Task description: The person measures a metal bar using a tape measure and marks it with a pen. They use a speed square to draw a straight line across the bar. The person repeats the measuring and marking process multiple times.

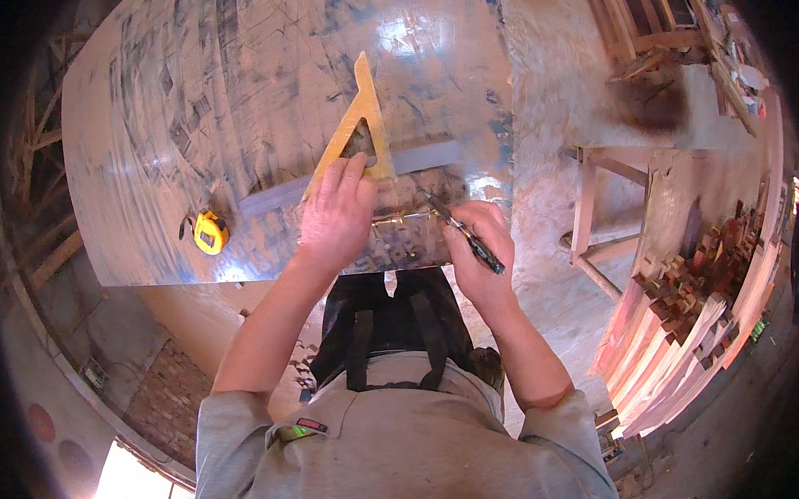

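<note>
My left hand (339, 208) presses a yellow triangular set square (375, 130) down across a long, narrow grey strip (434, 154), fingers curled over the square's lower part. The strip lies slantwise on the worn table sheet (238, 94). Pinched in my right hand (480, 252) is a slim, dark, pen-shaped tool (470, 238); its tip points up and left, to the right of the square and just below the strip. Whether the tip touches anything, I cannot tell. A thin shiny line or rod (402, 218) shows on the table between my hands.
A yellow tape measure (210, 232) rests on the table left of my left hand. To the right stand a wooden frame (586, 208) and stacked lumber (669, 356) with many cut ends. More timber frames (658, 34) stand at the far right.
</note>
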`<state>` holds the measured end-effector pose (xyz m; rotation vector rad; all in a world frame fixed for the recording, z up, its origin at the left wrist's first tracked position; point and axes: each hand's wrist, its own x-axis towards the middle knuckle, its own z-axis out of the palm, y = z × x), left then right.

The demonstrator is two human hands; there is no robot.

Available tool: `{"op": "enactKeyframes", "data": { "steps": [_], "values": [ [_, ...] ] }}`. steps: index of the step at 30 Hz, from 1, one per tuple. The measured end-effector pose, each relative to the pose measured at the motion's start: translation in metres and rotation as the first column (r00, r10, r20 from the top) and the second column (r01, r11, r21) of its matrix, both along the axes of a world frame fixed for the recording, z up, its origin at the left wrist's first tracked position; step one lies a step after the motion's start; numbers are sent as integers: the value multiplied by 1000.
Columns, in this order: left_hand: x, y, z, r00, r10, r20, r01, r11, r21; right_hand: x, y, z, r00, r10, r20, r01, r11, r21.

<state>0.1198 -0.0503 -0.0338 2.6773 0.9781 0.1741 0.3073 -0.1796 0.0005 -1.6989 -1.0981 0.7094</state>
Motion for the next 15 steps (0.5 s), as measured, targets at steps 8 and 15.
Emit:
{"op": "enactKeyframes", "data": {
  "steps": [8,15],
  "values": [
    [-1,1,-1,999,-23,-25,22,999,-23,5,13,-9,1000,-18,-15,19,997,76],
    [0,1,-1,1000,-14,-24,14,1000,-7,4,35,-12,999,31,22,-34,991,131]
  ]
}}
